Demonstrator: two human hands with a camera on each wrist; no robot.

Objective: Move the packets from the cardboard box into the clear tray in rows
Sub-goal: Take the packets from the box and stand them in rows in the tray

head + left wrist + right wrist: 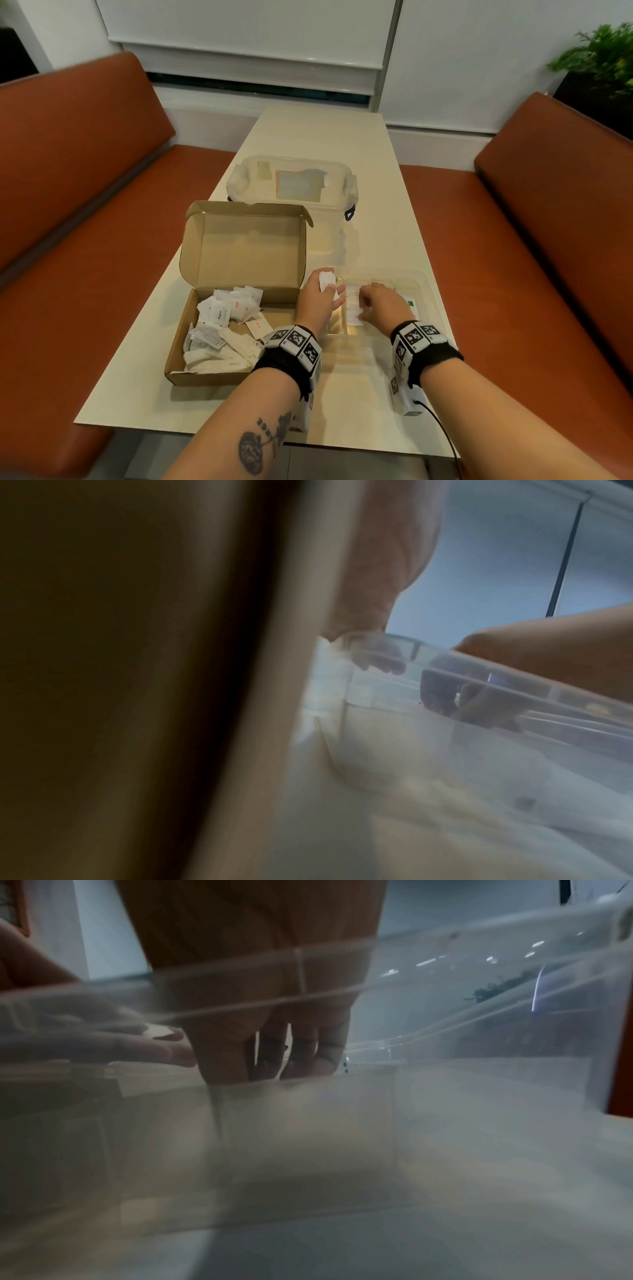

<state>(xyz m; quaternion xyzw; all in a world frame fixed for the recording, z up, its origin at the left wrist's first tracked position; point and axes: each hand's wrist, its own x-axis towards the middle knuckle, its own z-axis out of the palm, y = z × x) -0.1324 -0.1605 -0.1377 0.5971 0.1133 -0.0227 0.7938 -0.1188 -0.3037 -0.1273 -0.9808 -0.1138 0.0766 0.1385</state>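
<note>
Mid-placement, I'd say: both hands are over the clear tray [430, 291], which sits on the table [342, 154] just right of the open cardboard box [239, 260]. Left hand [320, 298] grips a small bunch of white packets [326, 279] at the tray's left end, fingers curled round them. Right hand [383, 303] is down inside the tray with fingers bent onto the row of packets [352, 301] already laid there; can't tell if it's pinching one or just pressing them flat, wrist view is too blurred through the plastic. Box holds a loose pile of sachets [222, 325], so the job looks early to midway. Next move probably: right hand squares up the row, then takes a packet from the left hand and sets it next in line, keeping edges aligned. A lidded clear storage bin [291, 185] sits behind, not involved.
</note>
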